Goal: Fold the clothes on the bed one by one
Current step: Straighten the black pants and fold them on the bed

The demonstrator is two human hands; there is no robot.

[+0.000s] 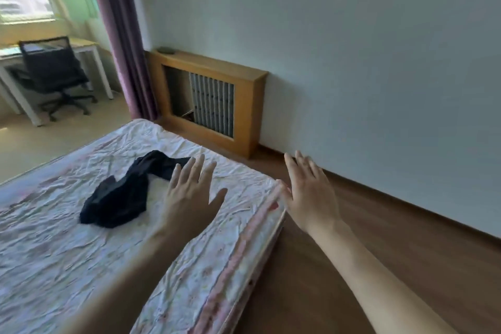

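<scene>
We hold both hands out flat with fingers spread, gripping nothing: our left hand (191,192) above the bed (67,238), just right of the crumpled black garment (122,198) lying mid-mattress, our right hand (309,192) past the bed's right edge, over the wooden floor (379,225).

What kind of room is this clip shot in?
Likely a bedroom at home: a bed with a dark garment on it, a desk with an office chair by the window, and purple curtains.
</scene>
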